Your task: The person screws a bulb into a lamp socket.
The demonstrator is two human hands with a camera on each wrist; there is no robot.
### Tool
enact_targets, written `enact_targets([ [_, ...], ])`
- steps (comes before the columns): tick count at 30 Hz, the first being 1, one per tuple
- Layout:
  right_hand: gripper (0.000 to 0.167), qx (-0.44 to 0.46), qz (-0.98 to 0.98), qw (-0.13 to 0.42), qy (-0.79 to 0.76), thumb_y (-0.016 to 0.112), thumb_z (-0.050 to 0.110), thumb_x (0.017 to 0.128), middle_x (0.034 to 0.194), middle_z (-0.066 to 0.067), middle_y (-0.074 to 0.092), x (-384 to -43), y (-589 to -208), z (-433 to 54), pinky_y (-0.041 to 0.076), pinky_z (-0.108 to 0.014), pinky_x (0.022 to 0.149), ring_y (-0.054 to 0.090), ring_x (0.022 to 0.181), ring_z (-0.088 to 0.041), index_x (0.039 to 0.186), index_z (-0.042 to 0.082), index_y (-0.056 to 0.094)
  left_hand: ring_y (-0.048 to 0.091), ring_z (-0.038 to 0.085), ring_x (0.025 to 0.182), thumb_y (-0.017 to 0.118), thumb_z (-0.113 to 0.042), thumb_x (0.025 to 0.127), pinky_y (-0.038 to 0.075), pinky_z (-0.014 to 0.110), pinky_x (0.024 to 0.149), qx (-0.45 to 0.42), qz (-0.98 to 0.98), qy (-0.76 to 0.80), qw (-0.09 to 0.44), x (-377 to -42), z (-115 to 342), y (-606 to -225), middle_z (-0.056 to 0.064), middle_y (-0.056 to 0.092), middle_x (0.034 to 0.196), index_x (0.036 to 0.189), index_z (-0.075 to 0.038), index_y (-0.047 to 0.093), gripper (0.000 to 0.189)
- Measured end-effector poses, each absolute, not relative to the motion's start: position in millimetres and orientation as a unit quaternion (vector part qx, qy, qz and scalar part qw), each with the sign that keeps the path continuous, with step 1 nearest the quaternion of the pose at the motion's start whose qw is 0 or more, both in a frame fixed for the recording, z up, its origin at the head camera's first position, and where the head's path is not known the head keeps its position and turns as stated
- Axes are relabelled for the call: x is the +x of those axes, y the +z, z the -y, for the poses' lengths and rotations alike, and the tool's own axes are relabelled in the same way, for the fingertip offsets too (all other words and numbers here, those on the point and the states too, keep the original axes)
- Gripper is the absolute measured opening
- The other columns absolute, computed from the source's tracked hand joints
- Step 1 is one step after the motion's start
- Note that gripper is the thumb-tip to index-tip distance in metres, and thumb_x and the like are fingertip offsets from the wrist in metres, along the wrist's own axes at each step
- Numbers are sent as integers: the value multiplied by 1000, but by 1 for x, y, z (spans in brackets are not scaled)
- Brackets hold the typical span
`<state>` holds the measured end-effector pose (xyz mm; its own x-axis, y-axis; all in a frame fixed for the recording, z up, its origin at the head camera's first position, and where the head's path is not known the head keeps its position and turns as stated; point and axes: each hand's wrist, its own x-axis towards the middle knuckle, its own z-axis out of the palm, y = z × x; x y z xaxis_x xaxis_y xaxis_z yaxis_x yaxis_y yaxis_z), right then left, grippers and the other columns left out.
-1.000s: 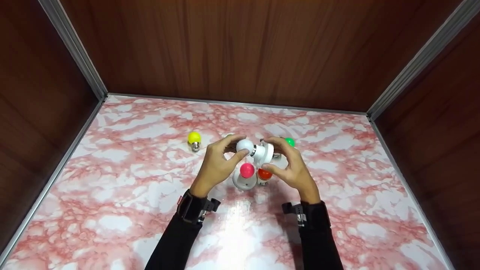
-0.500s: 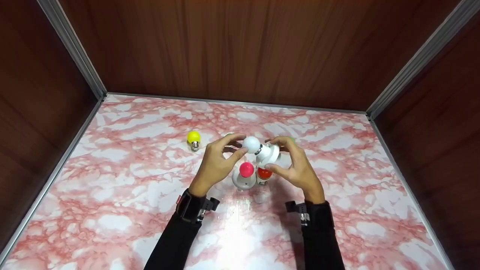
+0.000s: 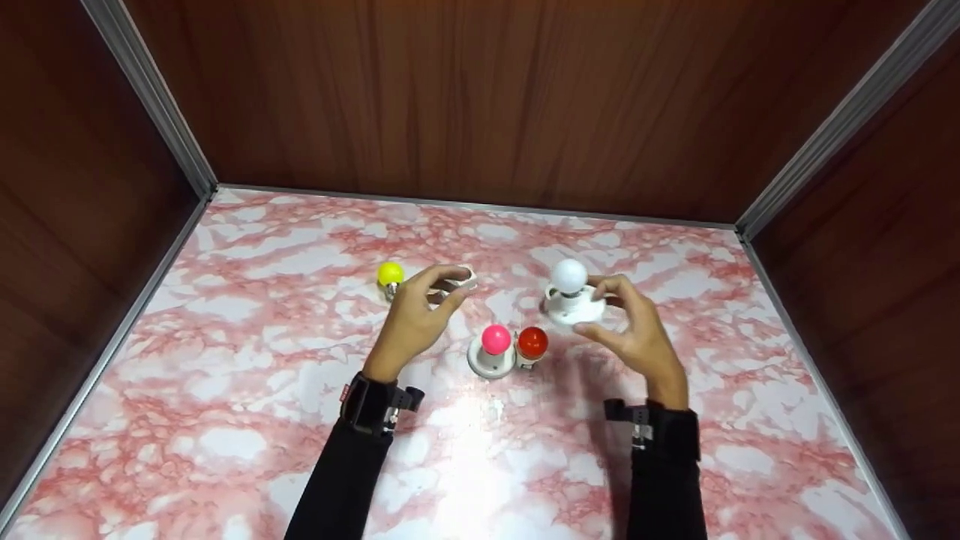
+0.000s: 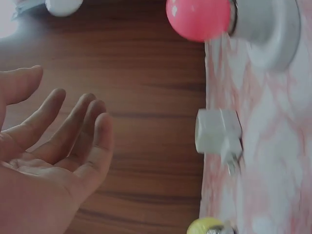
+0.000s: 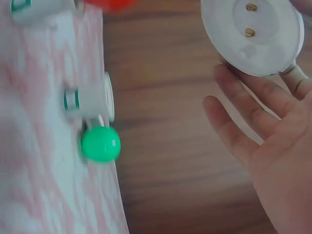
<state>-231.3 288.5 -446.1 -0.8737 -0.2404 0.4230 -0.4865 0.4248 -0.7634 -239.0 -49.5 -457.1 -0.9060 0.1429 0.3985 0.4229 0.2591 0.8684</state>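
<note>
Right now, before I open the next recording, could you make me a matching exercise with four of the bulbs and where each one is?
1. White round bulb
2. Pink round bulb
3. Yellow round bulb
4. Green round bulb

A. Beside a white cylinder with green marking, right wrist view
B. In the white round socket base held by the right hand
C. Leftmost bulb, head view
D. Immediately left of the red round bulb, head view

Pairs: 1-B; 2-D; 3-C; 4-A

One bulb (image 3: 569,276) sits in a holder (image 3: 572,309) in the right hand (image 3: 640,335). Another bulb (image 3: 391,273) lies left, on the table (image 3: 225,375).
</note>
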Motion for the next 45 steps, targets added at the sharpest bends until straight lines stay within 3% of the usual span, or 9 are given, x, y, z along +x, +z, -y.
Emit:
enact_targets([
  [4, 43, 188, 860, 109, 463, 90, 2, 79, 139, -18, 71, -232, -451, -309, 50, -18, 105, 60, 126, 6, 109, -2, 60, 74, 29, 115, 70, -17, 103, 63, 45, 98, -139, 791, -588, 100, -244, 61, -462, 17, 75, 131, 130, -4, 72, 30],
  [6, 44, 177, 870, 82, 454, 93, 5, 78, 140, -17, 72, -233, -455, -318, 52, -27, 108, 60, 126, 5, 108, -1, 62, 74, 31, 115, 70, -16, 103, 63, 46, 98, -120, 791, -592, 93, -247, 66, -464, 16, 75, 131, 130, -3, 72, 30],
  [12, 45, 171, 881, -20, 440, 96, 15, 75, 139, -14, 72, -239, -466, -327, 47, -62, 115, 63, 132, -26, 106, 5, 65, 72, 36, 118, 69, -23, 104, 61, 43, 101, -92, 794, -594, 90, -249, 80, -467, 14, 73, 131, 127, -7, 73, 28],
  [17, 45, 160, 884, -72, 434, 95, 14, 73, 129, -12, 72, -243, -473, -323, 46, -58, 114, 62, 125, -28, 107, 8, 67, 72, 36, 119, 68, -21, 105, 62, 45, 101, -90, 805, -578, 98, -250, 82, -468, 15, 72, 132, 127, -8, 73, 26],
  [26, 48, 152, 879, -122, 435, 96, 16, 73, 134, -13, 71, -247, -486, -321, 46, -54, 116, 61, 127, -28, 108, 6, 66, 73, 35, 115, 66, -14, 104, 59, 51, 102, -80, 823, -553, 97, -254, 91, -477, 18, 72, 132, 129, -3, 71, 28],
  [30, 58, 150, 873, -141, 442, 96, 14, 73, 137, -14, 69, -248, -490, -320, 47, -44, 112, 61, 128, -28, 122, 8, 65, 72, 35, 116, 65, -17, 105, 58, 52, 102, -72, 840, -531, 93, -255, 97, -480, 19, 72, 134, 131, -4, 70, 29],
  [35, 88, 154, 867, -158, 448, 96, 8, 72, 144, -17, 64, -249, -492, -317, 48, -37, 110, 59, 133, -32, 149, 11, 53, 70, 34, 115, 64, -17, 104, 58, 48, 100, -67, 846, -520, 97, -256, 101, -481, 19, 72, 133, 130, -4, 70, 29],
  [39, 92, 162, 879, -164, 417, 95, 9, 73, 144, -19, 64, -249, -495, -313, 47, -39, 111, 59, 126, -30, 153, 5, 51, 69, 35, 114, 66, -15, 103, 58, 48, 100, -63, 860, -494, 112, -258, 103, -484, 20, 72, 129, 127, -2, 71, 28],
  [45, 78, 160, 912, -149, 348, 99, 19, 70, 137, -17, 65, -249, -499, -305, 37, -54, 124, 55, 130, -33, 138, 4, 65, 67, 37, 109, 69, -12, 101, 56, 49, 97, -48, 882, -450, 133, -261, 102, -489, 23, 71, 119, 126, 2, 71, 29],
])
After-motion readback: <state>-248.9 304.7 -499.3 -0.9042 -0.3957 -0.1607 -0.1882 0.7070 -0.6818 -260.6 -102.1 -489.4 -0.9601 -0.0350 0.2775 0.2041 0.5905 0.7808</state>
